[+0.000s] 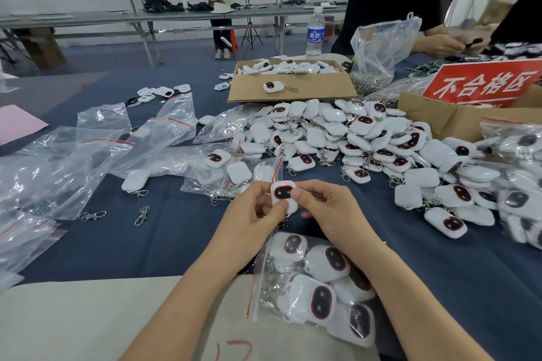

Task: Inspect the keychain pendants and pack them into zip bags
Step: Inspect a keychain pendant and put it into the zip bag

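Surface: blue-clothed table (146, 243) in a workshop, benches behind.
Pendant (283, 195): white, dark red-rimmed face up, held just above the table between both hands.
Left hand (252, 214): fingers curled, pinching the pendant's left edge, thumb on its lower face.
Right hand (325, 208): fingers curled, pinching the pendant's right edge.
Zip bag (316, 281): part-filled with pendants, lying under the wrists.
Pile (366, 138): loose pendants beyond the hands, to the right.
Empty bags (73, 161): scattered left.
Box (293, 82): cardboard, behind the pile.
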Demonstrator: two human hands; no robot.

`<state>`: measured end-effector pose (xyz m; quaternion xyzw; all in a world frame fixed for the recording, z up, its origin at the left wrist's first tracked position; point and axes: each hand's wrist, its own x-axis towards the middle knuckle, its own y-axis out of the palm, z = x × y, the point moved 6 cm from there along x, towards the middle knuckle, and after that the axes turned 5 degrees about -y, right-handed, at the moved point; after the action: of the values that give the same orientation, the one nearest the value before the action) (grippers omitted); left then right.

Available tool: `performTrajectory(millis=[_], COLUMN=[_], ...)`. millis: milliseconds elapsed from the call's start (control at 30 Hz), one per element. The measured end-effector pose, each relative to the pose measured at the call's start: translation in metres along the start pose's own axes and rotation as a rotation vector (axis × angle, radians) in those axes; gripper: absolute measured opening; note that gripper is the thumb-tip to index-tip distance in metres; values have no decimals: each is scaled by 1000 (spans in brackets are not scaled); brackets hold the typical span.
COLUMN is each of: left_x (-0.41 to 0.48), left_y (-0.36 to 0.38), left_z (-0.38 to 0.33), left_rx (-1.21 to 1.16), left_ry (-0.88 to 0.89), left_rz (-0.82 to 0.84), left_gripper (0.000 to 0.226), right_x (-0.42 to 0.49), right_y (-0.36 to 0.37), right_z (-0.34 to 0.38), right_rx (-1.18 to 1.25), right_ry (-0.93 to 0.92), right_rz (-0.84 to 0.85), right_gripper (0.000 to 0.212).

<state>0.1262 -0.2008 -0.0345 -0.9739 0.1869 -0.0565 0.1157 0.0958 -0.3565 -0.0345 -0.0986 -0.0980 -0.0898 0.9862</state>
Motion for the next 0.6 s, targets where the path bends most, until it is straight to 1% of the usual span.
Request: performTrajectory(millis=[333,400,500,567,600], left_x=[1,0,0,-2,-3], left_y=[2,2,-4,-9,-10], left_z=[1,-2,-8,-14,-17], left_rx=[-37,-14,94,243,302], left_ry=[8,26,95,159,195], left_rz=[11,-3,-98,-198,-227], left_gripper=[15,19,28,33,34], right_x=[0,0,-2,-4,-5], right_y=[-1,-1,0,2,3], right_z=[-3,-3,3,9,12], right_rx=[5,10,63,71,76], right_ry=[12,14,-27,-71,-85], right_rz=[0,-16,-8,30,40], right_gripper=[11,10,16,22,20])
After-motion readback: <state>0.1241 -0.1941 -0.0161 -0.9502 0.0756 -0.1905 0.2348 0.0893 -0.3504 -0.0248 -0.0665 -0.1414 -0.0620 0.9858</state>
